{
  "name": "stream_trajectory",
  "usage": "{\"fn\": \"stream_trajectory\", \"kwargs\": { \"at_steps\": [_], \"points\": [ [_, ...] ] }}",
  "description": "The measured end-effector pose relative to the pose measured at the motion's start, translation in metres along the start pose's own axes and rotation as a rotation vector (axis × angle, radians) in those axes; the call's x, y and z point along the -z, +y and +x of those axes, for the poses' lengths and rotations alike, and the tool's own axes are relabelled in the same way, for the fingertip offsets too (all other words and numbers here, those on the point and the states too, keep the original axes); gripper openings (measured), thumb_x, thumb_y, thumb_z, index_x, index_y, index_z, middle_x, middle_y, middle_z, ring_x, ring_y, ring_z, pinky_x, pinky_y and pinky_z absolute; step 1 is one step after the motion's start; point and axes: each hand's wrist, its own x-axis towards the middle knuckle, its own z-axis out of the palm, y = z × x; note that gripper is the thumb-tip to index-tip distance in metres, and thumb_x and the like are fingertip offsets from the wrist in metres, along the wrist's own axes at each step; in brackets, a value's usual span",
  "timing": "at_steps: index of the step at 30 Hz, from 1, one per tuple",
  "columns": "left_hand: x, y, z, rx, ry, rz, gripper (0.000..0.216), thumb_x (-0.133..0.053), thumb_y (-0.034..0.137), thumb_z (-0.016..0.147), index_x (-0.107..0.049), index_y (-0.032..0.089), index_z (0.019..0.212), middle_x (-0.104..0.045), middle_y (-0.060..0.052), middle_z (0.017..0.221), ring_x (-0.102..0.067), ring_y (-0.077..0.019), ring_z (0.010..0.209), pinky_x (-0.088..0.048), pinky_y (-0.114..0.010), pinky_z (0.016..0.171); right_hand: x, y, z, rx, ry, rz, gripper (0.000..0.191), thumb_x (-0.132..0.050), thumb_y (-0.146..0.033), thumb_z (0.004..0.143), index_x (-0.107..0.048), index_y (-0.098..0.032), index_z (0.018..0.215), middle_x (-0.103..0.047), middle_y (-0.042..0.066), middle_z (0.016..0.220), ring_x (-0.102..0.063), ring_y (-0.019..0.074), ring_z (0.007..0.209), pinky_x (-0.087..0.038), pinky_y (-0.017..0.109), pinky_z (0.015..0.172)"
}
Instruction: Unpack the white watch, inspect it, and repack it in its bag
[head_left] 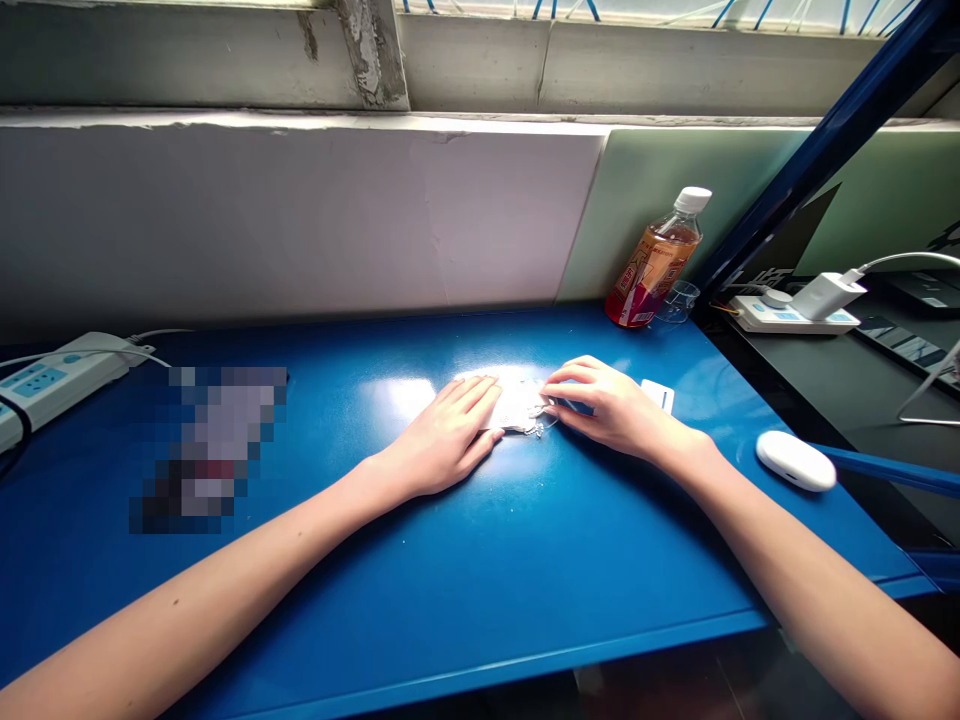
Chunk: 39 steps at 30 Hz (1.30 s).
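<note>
A small white flat item (517, 408), like a thin packet or stack of cards, lies on the blue table (465, 580) with glare over it. My left hand (454, 430) rests flat on its left part, fingers stretched out, covering some of it. At its right end, my right hand (596, 400) has thumb and fingertips brought together in a pinch. A thin, shiny, string-like piece (538, 430) shows beside those fingertips. What exactly the right fingers grip is too small to make out. Just behind the right hand is a white card (658, 396), partly hidden.
A drink bottle (656, 260) and a clear cup (679, 302) stand at the back right. A white oval case (796, 461) sits near the right edge. Power strips (56, 380) lie left and right. A pixelated object (214, 440) is at left. A blue post (817, 150) rises right.
</note>
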Motion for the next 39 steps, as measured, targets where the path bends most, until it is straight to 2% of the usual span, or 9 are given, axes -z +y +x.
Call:
{"fn": "stream_trajectory", "kwargs": {
  "at_steps": [5,15,19,26,30,39],
  "points": [
    [0.000,0.000,0.000,0.003,0.008,-0.011,0.054,-0.038,0.040,0.105,-0.043,0.008,0.147,-0.046,-0.022,0.152,-0.040,-0.0333,0.144,-0.033,-0.050,0.119,0.003,0.004,0.000,0.019,0.039,-0.011,0.015,-0.065,-0.028,0.093,-0.076,-0.020,0.100,-0.074,0.012,0.105,-0.063,0.0288,0.104,-0.055,0.045,0.090],
    [-0.001,0.000,0.000,-0.008,0.017,-0.003,0.054,-0.038,0.040,0.105,-0.042,0.006,0.147,-0.047,-0.022,0.152,-0.041,-0.0335,0.143,-0.035,-0.051,0.118,-0.002,0.000,-0.001,-0.006,0.069,0.018,0.014,-0.066,-0.025,0.092,-0.075,-0.016,0.085,-0.073,0.013,0.107,-0.063,0.0293,0.106,-0.057,0.046,0.089],
    [-0.002,-0.002,0.000,-0.017,0.028,0.008,0.053,-0.038,0.039,0.105,-0.043,0.007,0.146,-0.048,-0.022,0.151,-0.043,-0.0336,0.142,-0.036,-0.051,0.117,-0.005,-0.001,-0.001,-0.021,0.058,0.084,0.012,-0.063,-0.020,0.093,-0.074,-0.017,0.089,-0.072,0.012,0.111,-0.063,0.0280,0.108,-0.056,0.046,0.091],
    [-0.001,-0.001,0.000,-0.020,0.028,0.003,0.053,-0.036,0.037,0.105,-0.041,0.007,0.148,-0.047,-0.022,0.152,-0.042,-0.0340,0.143,-0.037,-0.053,0.116,-0.009,-0.013,-0.002,-0.032,0.040,0.166,0.021,-0.056,-0.016,0.094,-0.074,-0.016,0.105,-0.066,0.017,0.126,-0.063,0.0286,0.117,-0.056,0.048,0.097],
    [-0.002,-0.001,0.000,-0.019,0.052,-0.015,0.052,-0.037,0.036,0.104,-0.041,0.008,0.148,-0.047,-0.022,0.152,-0.042,-0.0338,0.143,-0.038,-0.053,0.116,-0.009,-0.020,0.000,-0.061,-0.025,0.199,0.026,-0.053,-0.021,0.097,-0.073,-0.015,0.113,-0.063,0.019,0.134,-0.061,0.0294,0.123,-0.053,0.050,0.103],
    [-0.003,-0.001,0.000,-0.022,0.014,0.048,0.055,-0.036,0.038,0.105,-0.041,0.004,0.148,-0.046,-0.024,0.152,-0.041,-0.0347,0.144,-0.036,-0.053,0.117,-0.008,-0.017,-0.001,-0.155,-0.107,0.200,0.031,-0.052,-0.028,0.098,-0.074,-0.017,0.118,-0.052,0.019,0.149,-0.042,0.0367,0.144,-0.039,0.061,0.114]
  ]
}}
